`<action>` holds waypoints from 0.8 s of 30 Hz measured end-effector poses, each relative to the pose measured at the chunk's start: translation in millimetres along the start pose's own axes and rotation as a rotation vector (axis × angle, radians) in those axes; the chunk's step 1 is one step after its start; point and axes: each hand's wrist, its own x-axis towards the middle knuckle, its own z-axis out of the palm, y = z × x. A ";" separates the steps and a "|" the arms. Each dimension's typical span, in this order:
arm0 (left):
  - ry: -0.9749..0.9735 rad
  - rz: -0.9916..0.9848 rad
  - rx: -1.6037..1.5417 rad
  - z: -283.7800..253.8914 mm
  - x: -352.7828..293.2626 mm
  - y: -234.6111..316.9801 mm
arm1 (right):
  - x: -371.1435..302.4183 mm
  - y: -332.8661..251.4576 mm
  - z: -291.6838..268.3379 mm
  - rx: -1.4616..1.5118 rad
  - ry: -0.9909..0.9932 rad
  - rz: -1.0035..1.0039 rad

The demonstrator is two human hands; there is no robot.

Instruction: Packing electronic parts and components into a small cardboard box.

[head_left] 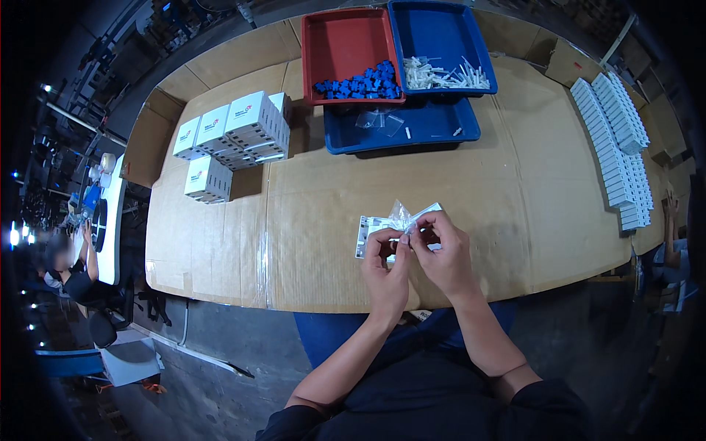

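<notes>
Both hands meet over the cardboard-covered table, close to its front edge. My left hand [387, 273] pinches a small clear plastic bag [399, 212] from the left, fingertips together. From the other side my right hand [447, 256] grips the same bag, its thumb and forefinger touching the left fingertips. The bag's top sticks up above the fingers; whatever lies in it is too small to tell. Beneath the hands is a white plastic piece [363, 237] with cut-outs, partly covered by my fingers. A white edge [429, 209] shows behind the right hand; whether it is the same piece I cannot tell.
At the back, a red tray [342, 37] holds blue plastic parts and a blue tray [441, 33] white ones. Another blue tray [353, 140] below has small bags. White boxes [209, 176] stack at left, white pieces [607, 154] in rows at right. People work either side.
</notes>
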 end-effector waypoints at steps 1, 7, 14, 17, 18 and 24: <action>-0.023 -0.050 -0.036 -0.4 -1.0 0.5 | 0.9 -2.2 -0.2 0.012 0.019 -0.014; -0.094 -0.277 -0.207 -11.0 9.3 8.9 | 1.1 4.2 -4.9 -0.026 -0.015 -0.207; -0.057 -0.333 -0.241 -20.8 21.1 9.6 | -0.4 9.4 -5.7 0.122 -0.140 -0.189; -0.065 -0.312 -0.250 -19.4 14.1 11.5 | -4.7 3.5 -3.5 0.533 -0.149 0.241; -0.056 -0.288 -0.219 -18.0 12.9 14.1 | -3.4 4.7 -5.9 0.533 -0.148 0.238; -0.144 -0.209 -0.221 -24.0 12.3 11.8 | -2.9 17.5 -17.9 0.928 -0.372 0.592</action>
